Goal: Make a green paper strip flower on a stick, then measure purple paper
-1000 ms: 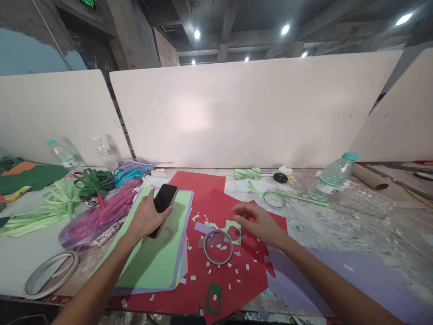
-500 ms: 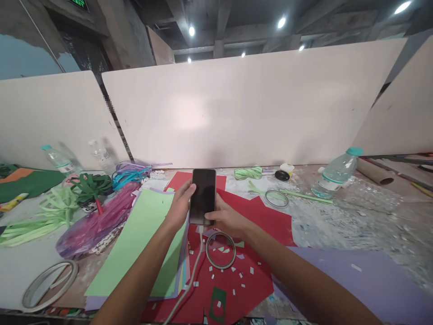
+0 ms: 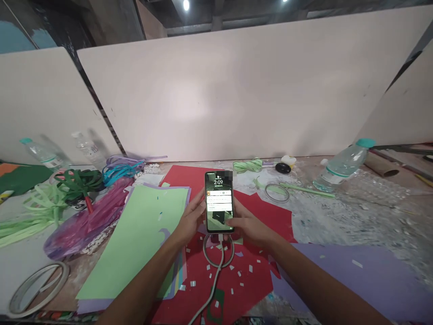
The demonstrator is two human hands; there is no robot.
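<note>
A smartphone is held upright over the red paper, its lock screen lit and showing 2:09. My left hand grips its left side, fingers behind it. Closed on the right side is my right hand, with the thumb lying over the lower screen. A white charging cable runs from the phone's bottom edge toward me. Below the phone a roll of tape lies on the red paper among small paper scraps, partly hidden by the phone and cable.
Green paper sheets lie left, purple paper right. A large tape roll sits at the front left. A pink plastic bag and ribbon bundles lie behind it. A water bottle leans at the right. A white board stands across the back.
The phone's dark screen has lit up. The right thumb stays over the lower screen. My view has tipped downward, and the phone and both hands appear slightly lower and further right.
</note>
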